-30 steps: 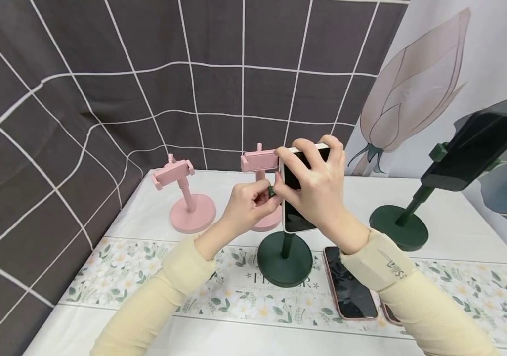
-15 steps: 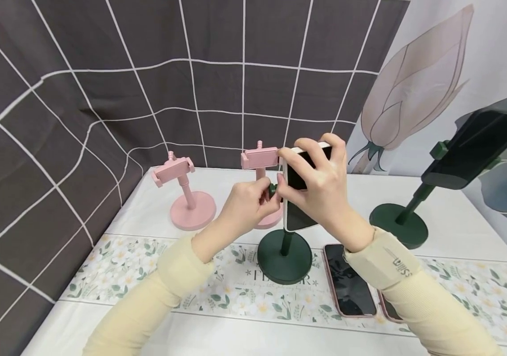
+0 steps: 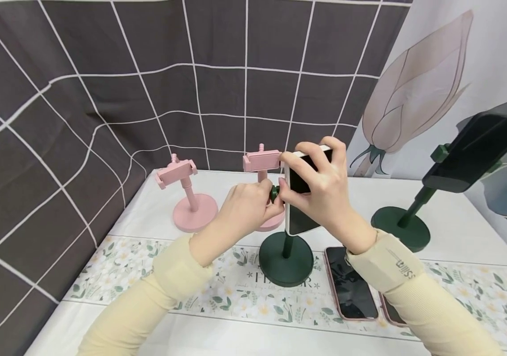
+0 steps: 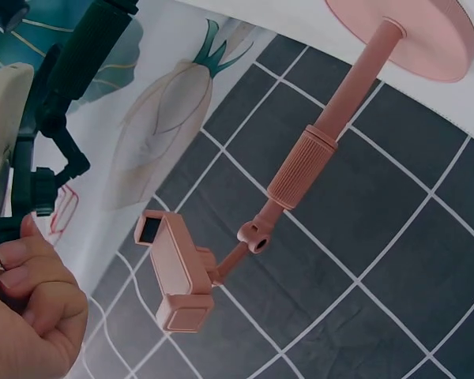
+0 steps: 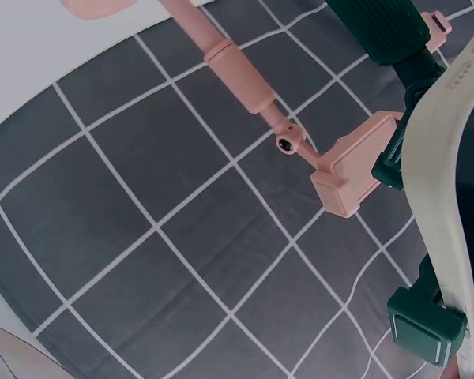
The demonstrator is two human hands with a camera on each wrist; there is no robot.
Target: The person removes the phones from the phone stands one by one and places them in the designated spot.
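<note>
My right hand (image 3: pixel 324 185) grips a white-edged phone (image 3: pixel 300 220) with its dark screen toward me, fingers over the top and thumb at the left edge. Behind the phone stands a dark green phone stand (image 3: pixel 286 259) on a round base. The left hand (image 3: pixel 245 205) pinches the green clamp end (image 3: pixel 274 193) at the phone's left side, also shown in the left wrist view with curled fingers at the clamp (image 4: pixel 6 229). In the right wrist view another green clamp end (image 5: pixel 426 328) sits at the edge of the phone (image 5: pixel 434 150).
Two pink phone stands (image 3: pixel 194 212) (image 3: pixel 262 160) stand at the back left. At the right, a second green stand (image 3: pixel 400 227) holds a black phone (image 3: pixel 478 153). A phone (image 3: pixel 351 284) lies on the floral cloth, with another (image 3: pixel 393 311) partly under the right sleeve.
The left hand has turned slightly at the clamp, showing more of its back and of the green end. The phone and right hand have shifted marginally right; the grip is the same.
</note>
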